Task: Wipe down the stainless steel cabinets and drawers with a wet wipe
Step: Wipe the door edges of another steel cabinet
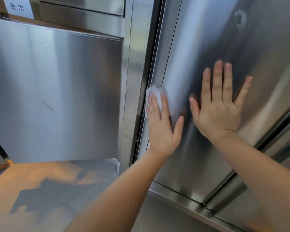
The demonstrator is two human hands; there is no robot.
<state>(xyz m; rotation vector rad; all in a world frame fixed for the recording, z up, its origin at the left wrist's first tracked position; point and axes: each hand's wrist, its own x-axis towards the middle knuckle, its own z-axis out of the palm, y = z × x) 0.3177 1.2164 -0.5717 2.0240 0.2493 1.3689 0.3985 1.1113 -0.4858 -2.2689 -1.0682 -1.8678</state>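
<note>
A tall stainless steel cabinet door (199,47) fills the right half of the view. My left hand (162,128) lies flat with straight fingers on a white wet wipe (156,92), pressing it against the door's left edge beside the dark gap. The wipe sticks out above and to the left of my fingertips. My right hand (219,106) rests flat on the same door, fingers spread, just right of the left hand. It holds nothing.
To the left a steel drawer front (57,89) stands pulled out, with a vertical steel frame (131,81) between it and the door. A white label (17,7) with characters sits top left. Another door (274,190) lies at the right. The floor (49,190) shows below.
</note>
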